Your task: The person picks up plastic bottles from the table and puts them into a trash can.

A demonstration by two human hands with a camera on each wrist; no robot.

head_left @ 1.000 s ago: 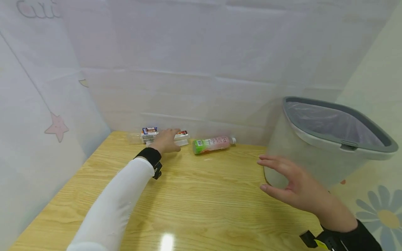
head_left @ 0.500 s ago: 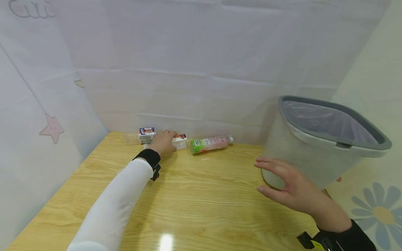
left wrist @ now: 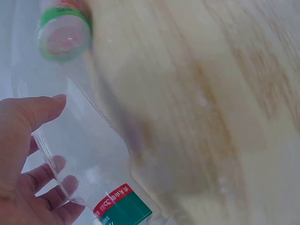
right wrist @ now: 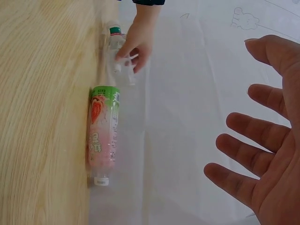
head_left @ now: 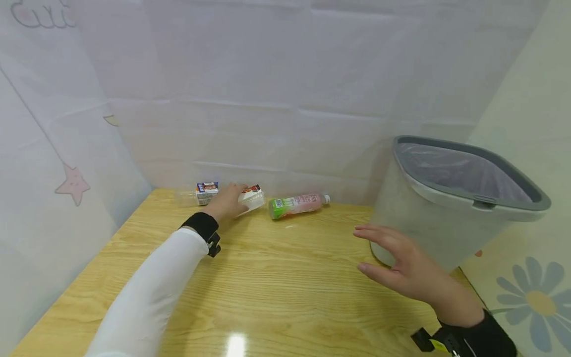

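At the table's far edge my left hand (head_left: 232,197) grips a clear empty plastic bottle (head_left: 252,197) with a red and green label, its end tipped up off the wood. In the left wrist view my fingers (left wrist: 61,180) show through the clear bottle (left wrist: 93,159). A pink drink bottle (head_left: 296,205) with a green base lies on its side just right of it. A small carton (head_left: 206,192) sits to the left. My right hand (head_left: 379,248) hovers open above the table, holding nothing, close to the grey bin (head_left: 419,218).
The wooden table (head_left: 290,277) is walled by white sheeting at the back and left. The bin with a clear liner stands at the table's right edge. From the right wrist camera the pink bottle (right wrist: 101,140) lies along the sheeting.
My left hand has closed round the clear bottle and tilted it up from the table. The right hand has drifted slightly left, still open.
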